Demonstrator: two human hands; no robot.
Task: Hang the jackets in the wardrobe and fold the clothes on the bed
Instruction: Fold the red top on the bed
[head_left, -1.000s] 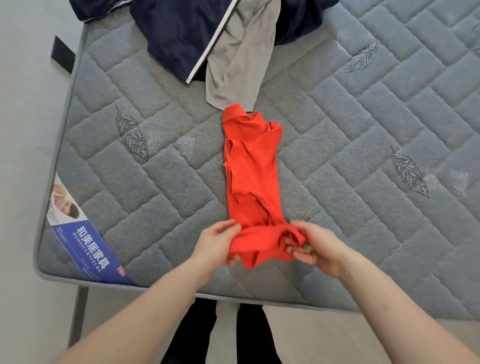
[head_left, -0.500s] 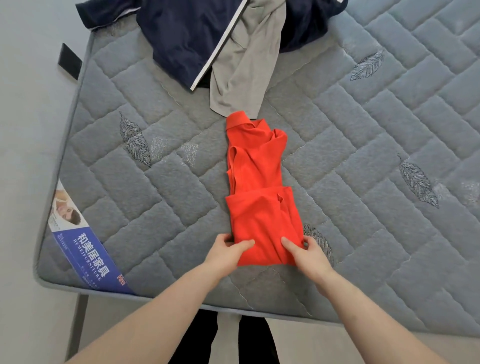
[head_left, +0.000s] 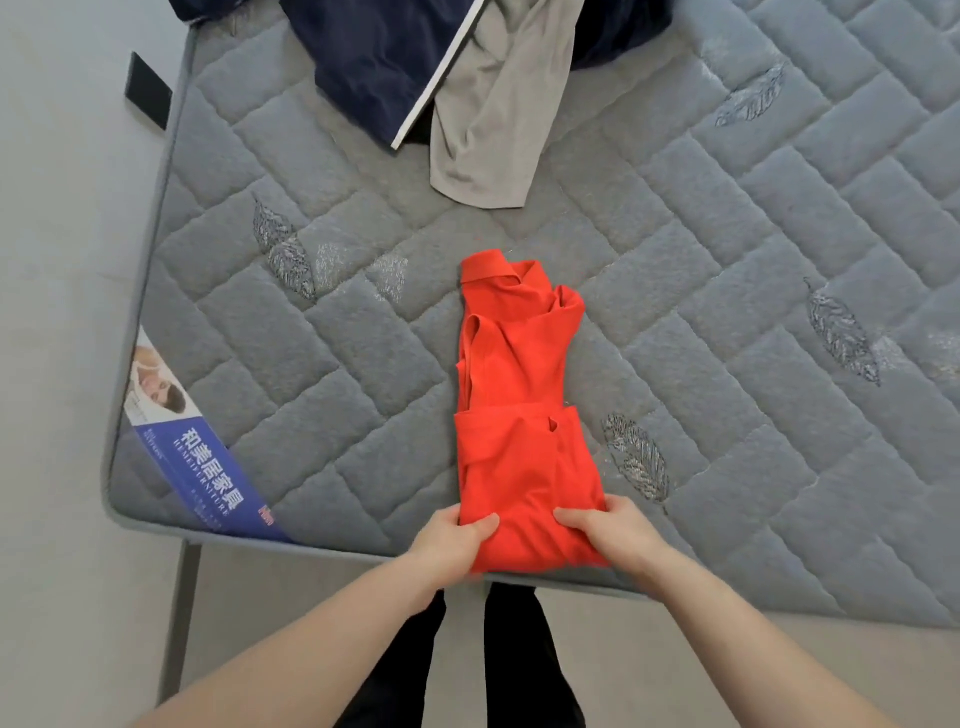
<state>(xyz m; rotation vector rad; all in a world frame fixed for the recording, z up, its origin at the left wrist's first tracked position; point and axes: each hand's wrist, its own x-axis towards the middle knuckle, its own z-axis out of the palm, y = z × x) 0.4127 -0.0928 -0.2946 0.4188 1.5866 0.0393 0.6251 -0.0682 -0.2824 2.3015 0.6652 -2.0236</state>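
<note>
Fingers of both hands were curled around the near, doubled end of the red shirt (head_left: 519, 441), the left hand (head_left: 452, 540) pinching its left corner with the thumb on top and the right hand (head_left: 613, 535) clamping the right corner likewise. From that grip the garment ran straight away from the person, its long axis pointing up the mattress (head_left: 727, 312), collar at the far end. Neither hand was nearer; they flanked the fold evenly, palms turned inward, forearms converging from the bed's near edge. Judging by this, the next fold would carry the held end toward the collar. Beyond it, apart, lay a grey garment (head_left: 493, 114) and a navy jacket (head_left: 374, 57).
</note>
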